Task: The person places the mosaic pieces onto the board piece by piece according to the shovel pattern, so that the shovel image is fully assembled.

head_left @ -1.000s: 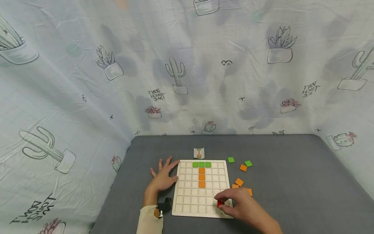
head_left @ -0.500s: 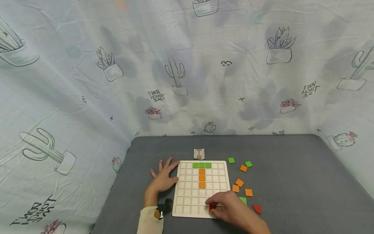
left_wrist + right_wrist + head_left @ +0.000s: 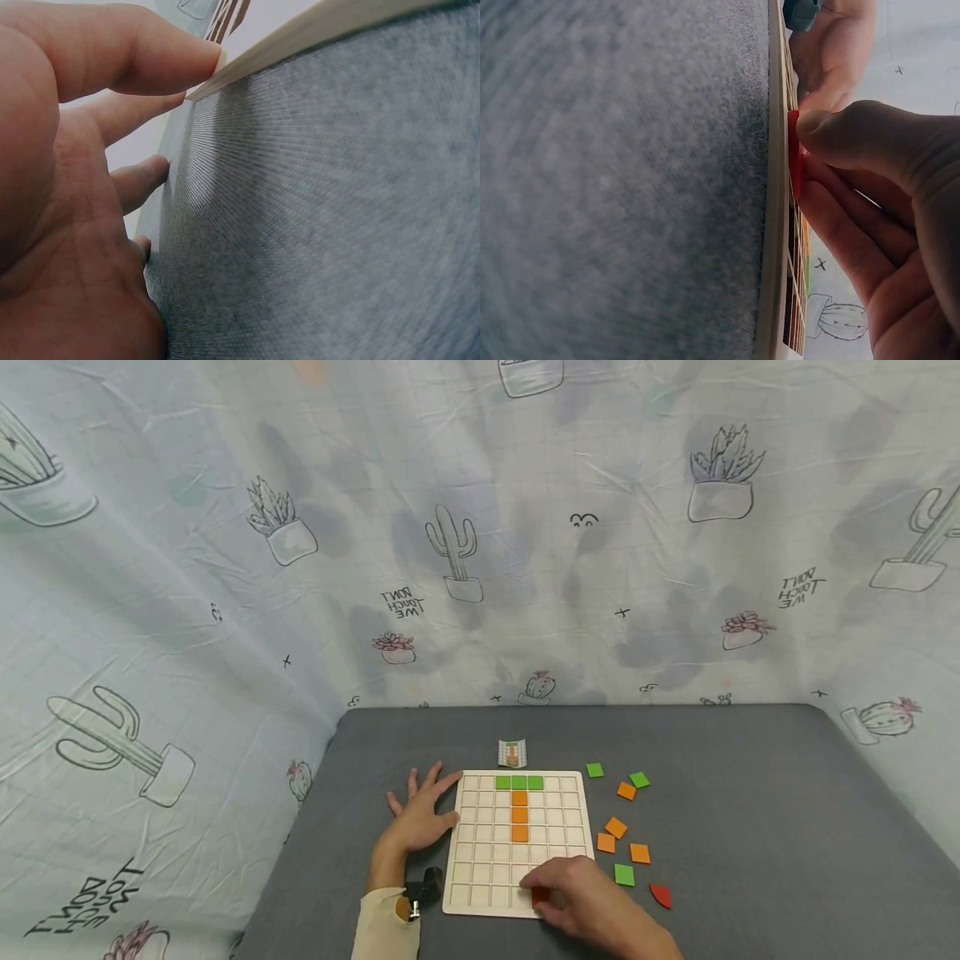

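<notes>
At the left edge of the board (image 3: 482, 872), the left hand (image 3: 418, 818) rests with fingers spread; near the front edge, right of centre, the right hand (image 3: 585, 897) pinches a red piece (image 3: 540, 896); past the right edge lie a green tile (image 3: 624, 875) and a red wedge (image 3: 660, 895).

We see a pale wooden board (image 3: 482, 875) with a pattern of little squares. On it we spot a row of green tiles (image 3: 519, 782) and a line of orange tiles (image 3: 520, 815). The held tile (image 3: 794, 146) is red. The loose tiles (image 3: 624, 875) are green, orange and red. The card (image 3: 512, 753) shows green and orange on a grid. We see a grey table (image 3: 750, 827), a cream sleeve (image 3: 386, 927) and pale cloth (image 3: 525, 460) with cactus drawings.
</notes>
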{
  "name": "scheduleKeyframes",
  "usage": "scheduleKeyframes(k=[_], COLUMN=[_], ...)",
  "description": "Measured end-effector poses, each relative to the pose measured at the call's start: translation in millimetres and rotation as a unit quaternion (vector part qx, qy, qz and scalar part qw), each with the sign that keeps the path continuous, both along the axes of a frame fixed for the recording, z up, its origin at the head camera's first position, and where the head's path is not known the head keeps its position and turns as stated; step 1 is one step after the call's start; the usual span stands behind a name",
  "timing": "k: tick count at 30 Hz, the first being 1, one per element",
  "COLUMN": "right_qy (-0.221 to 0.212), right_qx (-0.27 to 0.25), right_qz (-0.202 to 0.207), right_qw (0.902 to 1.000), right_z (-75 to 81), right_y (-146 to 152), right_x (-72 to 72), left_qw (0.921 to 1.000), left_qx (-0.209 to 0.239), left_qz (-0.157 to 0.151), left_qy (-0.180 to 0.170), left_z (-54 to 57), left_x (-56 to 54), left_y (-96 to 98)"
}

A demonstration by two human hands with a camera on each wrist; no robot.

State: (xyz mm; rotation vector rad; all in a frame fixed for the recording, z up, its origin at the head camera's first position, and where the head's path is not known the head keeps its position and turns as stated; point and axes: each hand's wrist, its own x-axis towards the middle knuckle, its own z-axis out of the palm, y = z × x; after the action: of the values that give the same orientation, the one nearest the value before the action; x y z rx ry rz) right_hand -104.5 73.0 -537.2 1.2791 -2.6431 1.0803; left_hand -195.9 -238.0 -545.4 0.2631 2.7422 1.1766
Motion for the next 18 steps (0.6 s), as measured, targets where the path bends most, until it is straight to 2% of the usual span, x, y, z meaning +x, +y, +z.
scheduleKeyframes(k=[7, 12, 18], right_qy=[-0.013, -0.042, -0.032], right_qx=[0.01, 0.017, 0.034], right_qz=[-0.009, -0.011, -0.015], right_qw=[0.9998, 0.9989, 0.9988], right_z=[1.5, 2.3, -0.6], right_y=[-1.0, -2.1, -3.3], right_x=[-0.3, -1.8, -3.2], left_qw=[1.0, 1.0, 1.0], left_qx=[-0.005, -0.003, 0.001], left_qz=[-0.001, 0.001, -0.001], left_qy=[0.0, -0.002, -0.004], left_z=[0.4, 0.8, 0.7], left_x=[-0.5, -1.2, -0.5], left_y=[0.1, 0.2, 0.1])
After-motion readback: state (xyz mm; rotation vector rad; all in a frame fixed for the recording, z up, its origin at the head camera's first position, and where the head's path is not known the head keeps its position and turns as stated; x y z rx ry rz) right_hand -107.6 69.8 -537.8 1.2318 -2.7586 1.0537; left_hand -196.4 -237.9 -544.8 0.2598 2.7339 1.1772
